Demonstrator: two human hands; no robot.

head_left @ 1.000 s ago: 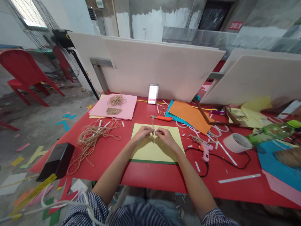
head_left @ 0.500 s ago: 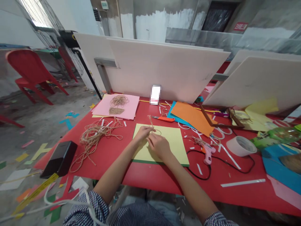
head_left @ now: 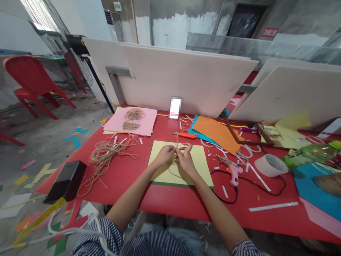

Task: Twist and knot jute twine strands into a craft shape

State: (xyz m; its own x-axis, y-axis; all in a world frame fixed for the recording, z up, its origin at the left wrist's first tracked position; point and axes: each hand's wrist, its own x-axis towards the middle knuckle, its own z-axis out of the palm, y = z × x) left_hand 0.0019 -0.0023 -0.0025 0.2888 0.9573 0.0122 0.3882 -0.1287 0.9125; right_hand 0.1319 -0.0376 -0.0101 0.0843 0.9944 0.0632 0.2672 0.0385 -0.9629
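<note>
Above a yellow sheet of paper, my left hand and my right hand meet fingertip to fingertip. Both pinch a piece of brown twine; one end sticks up past the fingers, and a thin length hangs over the sheet below. The exact grip is small and partly hidden by the fingers. Just beyond lies an orange utility knife. To the left is a loose heap of twine. A pink glue gun rests to the right with its black cord.
Pink paper carries two bundles of twine at the back left. A black box stands on the left edge. Rightward are orange paper, a tape roll, a green bottle and white strips. White boards stand behind.
My hands have shifted slightly right, and my right hand has turned more upright with its fingers raised. The twine's upper end has moved right, and a length now hangs lower over the yellow sheet.
</note>
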